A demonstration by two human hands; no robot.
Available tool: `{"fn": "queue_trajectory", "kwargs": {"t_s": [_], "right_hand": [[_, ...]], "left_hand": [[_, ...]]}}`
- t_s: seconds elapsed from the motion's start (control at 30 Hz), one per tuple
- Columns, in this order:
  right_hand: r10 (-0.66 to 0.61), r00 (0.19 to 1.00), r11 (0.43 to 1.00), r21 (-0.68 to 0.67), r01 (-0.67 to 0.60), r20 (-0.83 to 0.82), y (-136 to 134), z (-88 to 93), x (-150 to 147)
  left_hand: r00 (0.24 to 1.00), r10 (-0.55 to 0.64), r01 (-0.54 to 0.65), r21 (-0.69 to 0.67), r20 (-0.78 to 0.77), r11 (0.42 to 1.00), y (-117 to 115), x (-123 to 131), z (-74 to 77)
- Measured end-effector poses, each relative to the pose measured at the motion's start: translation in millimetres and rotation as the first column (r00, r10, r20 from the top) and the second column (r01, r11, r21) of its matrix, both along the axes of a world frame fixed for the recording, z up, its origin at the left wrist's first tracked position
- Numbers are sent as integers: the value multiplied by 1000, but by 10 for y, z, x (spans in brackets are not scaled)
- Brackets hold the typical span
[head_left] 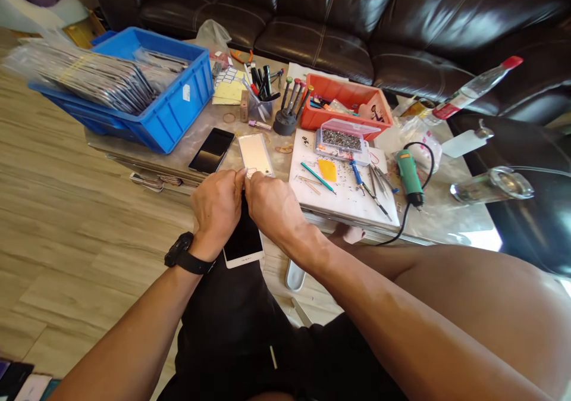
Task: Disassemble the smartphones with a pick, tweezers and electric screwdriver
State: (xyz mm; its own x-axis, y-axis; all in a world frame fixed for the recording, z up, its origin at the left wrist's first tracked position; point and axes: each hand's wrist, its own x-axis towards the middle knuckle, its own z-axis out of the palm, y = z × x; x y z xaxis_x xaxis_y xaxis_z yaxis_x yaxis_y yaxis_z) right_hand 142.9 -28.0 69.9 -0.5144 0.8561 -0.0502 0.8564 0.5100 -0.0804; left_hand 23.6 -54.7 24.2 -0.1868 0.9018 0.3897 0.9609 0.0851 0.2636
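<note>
Closely, left hand (216, 201) and right hand (272, 204) pinch the white phone (243, 243) at top edge (table (446, 216) rim beyond).

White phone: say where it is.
Head view, centre: the white phone is held between the left hand and right hand, just short of the gold phone on the table.

Left hand (217, 203) and right hand (269, 206) meet, fingers curled, thumbs touching.

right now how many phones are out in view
3. A white phone gripped by left hand and right hand; a dark phone flat on the table; a pale gold phone just right of it. More may hide in the blue crate.
</note>
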Motion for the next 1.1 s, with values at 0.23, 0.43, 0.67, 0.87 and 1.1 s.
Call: {"fn": "queue_trajectory", "kwargs": {"t_s": [0.23, 0.43, 0.67, 0.87, 1.1], "right_hand": [[12, 999, 1000, -10, -12, 34, -124, -42, 67], [-12, 997, 1000, -26, 14, 76, -214, -72, 144], [-18, 995, 997, -77, 25, 93, -294, -67, 229], [63, 989, 995, -86, -52, 131, -190, 20, 225], [39, 997, 997, -71, -35, 59, -102, 18, 166]], "left_hand": [[999, -41, 42, -14, 11, 999, -49, 14, -6], [997, -66, 67, -14, 34, 998, -33, 49, -3], [995, -103, 103, -21, 20, 994, -38, 83, -11], [996, -81, 81, 4, 21, 997, -1, 94, -28], [999, -48, 48, 3, 9, 999, 28, 61, -11]]}}
